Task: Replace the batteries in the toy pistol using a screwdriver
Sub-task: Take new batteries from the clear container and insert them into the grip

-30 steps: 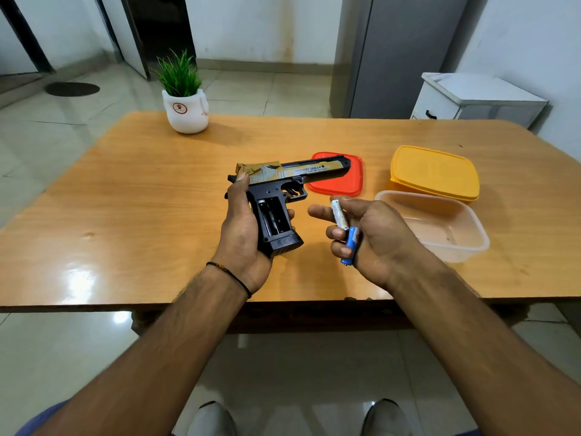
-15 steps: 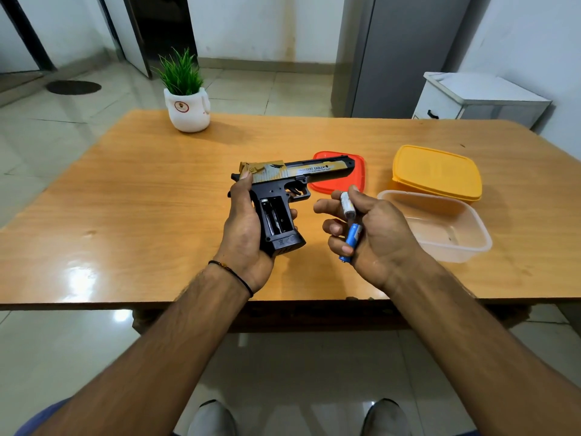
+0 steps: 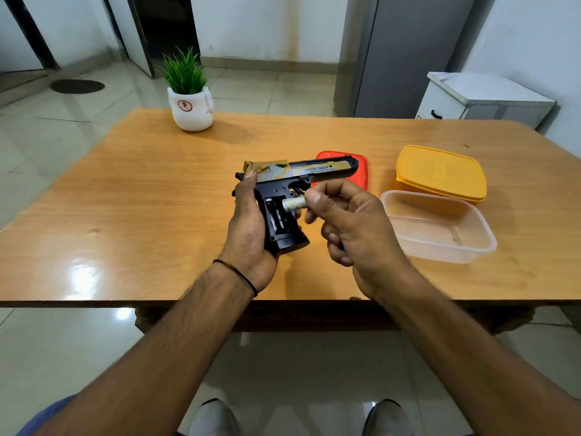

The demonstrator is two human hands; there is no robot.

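Toy pistol (image 3: 314, 169) held just above the middle of the tabletop (image 3: 141, 199), muzzle to the right, handle toward the camera, battery bay (image 3: 276, 218) uncovered, with glints of metal inside too small to read. From the left: dark round mat (image 3: 77, 86) on the pale tiled floor (image 3: 283, 89), with an unlit doorway (image 3: 163, 26) beyond, its top cut off. Potted plant (image 3: 191, 110) in a white pot toward the far left of the tabletop. Left grip (image 3: 248, 228) wrapped round the handle, thumb up against the rear of the gold slide, fingers hidden behind the pistol, and a black thread (image 3: 239, 273) on the wrist. White battery (image 3: 294, 203) pinched between thumb and forefinger of the right grip (image 3: 355, 228), its free end at the top of the bay; touching or not, cannot tell. Far end covered by the thumb. Lower fingers curled inward, anything within hidden. Red lid (image 3: 361, 174) flat behind the barrel, largely covered by it. Clear tub (image 3: 446, 254) open, just right of the right grip, with a yellow-lidded tub (image 3: 440, 171) close behind. Glossy orange-brown wood, glare near the front left edge. Tall grey cabinet (image 3: 408, 58) cut off above, with a low white cabinet (image 3: 481, 99) by the right wall. Two shoe tips (image 3: 213, 416) clipped by the bottom edge.
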